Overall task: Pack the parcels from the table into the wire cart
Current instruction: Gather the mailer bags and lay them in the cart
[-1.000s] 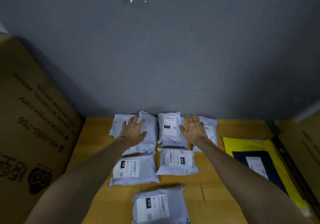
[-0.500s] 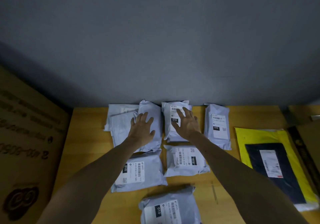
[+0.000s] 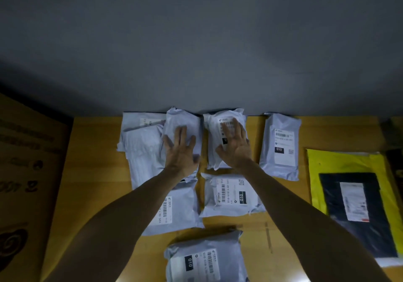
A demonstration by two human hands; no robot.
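At the foot of the wall, we are laying the left hand flat on a blank parcel and the right hand on a labelled parcel, fingers straight and spread, gripping nothing, probably readying to gather both. All parcels are lying on the table below the wall; no cart is showing.

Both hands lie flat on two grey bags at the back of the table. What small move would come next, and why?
Probably close the left hand on the plain grey parcel and the right hand on the labelled grey parcel to lift them. Both lie flat and spread on these parcels, gripping nothing yet, and all parcels lie on the table.
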